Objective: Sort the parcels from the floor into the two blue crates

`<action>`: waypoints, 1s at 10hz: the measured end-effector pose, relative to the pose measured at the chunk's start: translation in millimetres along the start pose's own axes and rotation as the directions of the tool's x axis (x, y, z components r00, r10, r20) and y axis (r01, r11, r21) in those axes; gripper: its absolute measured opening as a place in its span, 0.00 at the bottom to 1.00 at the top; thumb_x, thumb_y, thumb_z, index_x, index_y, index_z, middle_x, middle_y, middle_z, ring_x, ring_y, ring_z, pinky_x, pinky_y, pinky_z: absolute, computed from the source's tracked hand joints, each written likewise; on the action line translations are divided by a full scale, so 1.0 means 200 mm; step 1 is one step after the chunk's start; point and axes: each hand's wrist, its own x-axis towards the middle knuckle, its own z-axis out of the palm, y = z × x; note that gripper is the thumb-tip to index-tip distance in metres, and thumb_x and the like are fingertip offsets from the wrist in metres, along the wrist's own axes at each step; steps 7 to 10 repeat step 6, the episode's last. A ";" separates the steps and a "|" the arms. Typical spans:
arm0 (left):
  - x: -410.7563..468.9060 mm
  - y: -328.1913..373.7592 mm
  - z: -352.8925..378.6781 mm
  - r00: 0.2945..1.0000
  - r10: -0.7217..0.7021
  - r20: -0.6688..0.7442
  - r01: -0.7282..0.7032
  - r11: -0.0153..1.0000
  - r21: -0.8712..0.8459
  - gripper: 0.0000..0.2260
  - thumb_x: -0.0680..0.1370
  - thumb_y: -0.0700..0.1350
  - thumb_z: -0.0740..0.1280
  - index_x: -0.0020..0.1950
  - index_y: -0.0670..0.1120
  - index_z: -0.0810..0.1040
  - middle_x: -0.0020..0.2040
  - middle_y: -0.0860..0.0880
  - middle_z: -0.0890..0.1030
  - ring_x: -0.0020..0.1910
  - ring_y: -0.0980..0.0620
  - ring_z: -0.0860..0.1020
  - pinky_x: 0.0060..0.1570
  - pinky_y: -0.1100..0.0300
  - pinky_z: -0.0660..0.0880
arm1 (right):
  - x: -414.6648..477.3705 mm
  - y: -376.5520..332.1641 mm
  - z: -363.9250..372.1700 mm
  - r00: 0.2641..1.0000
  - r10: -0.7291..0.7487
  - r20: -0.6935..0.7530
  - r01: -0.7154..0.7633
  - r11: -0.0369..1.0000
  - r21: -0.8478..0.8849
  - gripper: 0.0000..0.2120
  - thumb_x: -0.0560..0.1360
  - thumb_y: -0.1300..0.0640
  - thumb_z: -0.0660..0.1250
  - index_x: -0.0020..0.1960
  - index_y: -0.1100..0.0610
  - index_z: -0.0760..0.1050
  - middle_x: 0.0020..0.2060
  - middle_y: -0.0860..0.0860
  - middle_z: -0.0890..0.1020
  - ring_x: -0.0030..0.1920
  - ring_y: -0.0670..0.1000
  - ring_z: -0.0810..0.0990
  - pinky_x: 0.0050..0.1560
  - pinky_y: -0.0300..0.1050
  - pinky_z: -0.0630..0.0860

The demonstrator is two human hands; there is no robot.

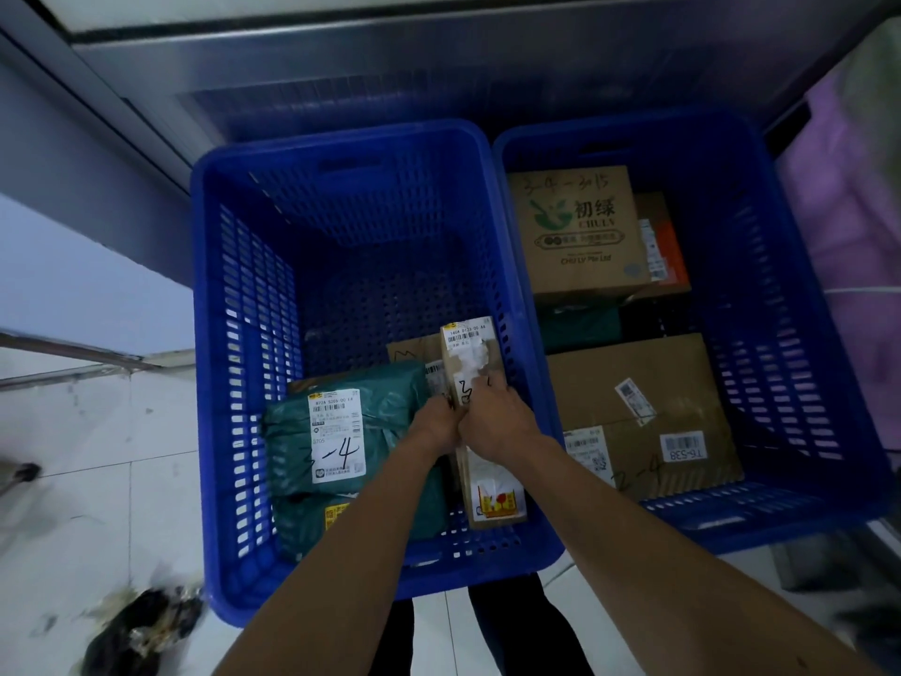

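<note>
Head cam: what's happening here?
A person is sorting parcels. The left hand and right hand both hold a long narrow brown cardboard box inside the left blue plastic crate, beside a green plastic mailer bag. The right blue plastic crate contains several cardboard boxes. A dark crumpled bag lies on the tiled floor.

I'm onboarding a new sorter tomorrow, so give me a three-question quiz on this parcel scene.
1. True or false: the left hand and right hand both hold the narrow cardboard box.
2. The green mailer bag lies: A in the left crate; B on the floor; C in one hand.
3. Fill in: the CHULV box sits in the ___ crate.
Key: 1 true; 2 A; 3 right crate.
</note>
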 end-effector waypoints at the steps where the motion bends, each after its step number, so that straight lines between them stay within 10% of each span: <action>1: -0.01 0.00 0.01 0.999 0.037 0.011 -0.036 0.993 -0.110 0.09 0.79 0.44 0.66 0.51 0.39 0.80 0.49 0.42 0.83 0.43 0.47 0.79 0.38 0.60 0.73 | 0.00 0.01 -0.01 1.000 0.010 -0.004 -0.010 1.000 0.022 0.25 0.78 0.60 0.62 0.73 0.63 0.64 0.74 0.60 0.61 0.67 0.62 0.70 0.61 0.55 0.73; 10: -0.16 0.01 -0.13 0.987 0.154 -0.040 -0.157 0.983 -0.094 0.11 0.81 0.44 0.60 0.40 0.48 0.75 0.43 0.45 0.79 0.39 0.52 0.75 0.35 0.60 0.68 | -0.09 -0.07 -0.06 0.998 0.060 -0.026 -0.057 0.991 0.118 0.34 0.81 0.53 0.63 0.80 0.63 0.50 0.76 0.62 0.57 0.71 0.62 0.67 0.64 0.53 0.72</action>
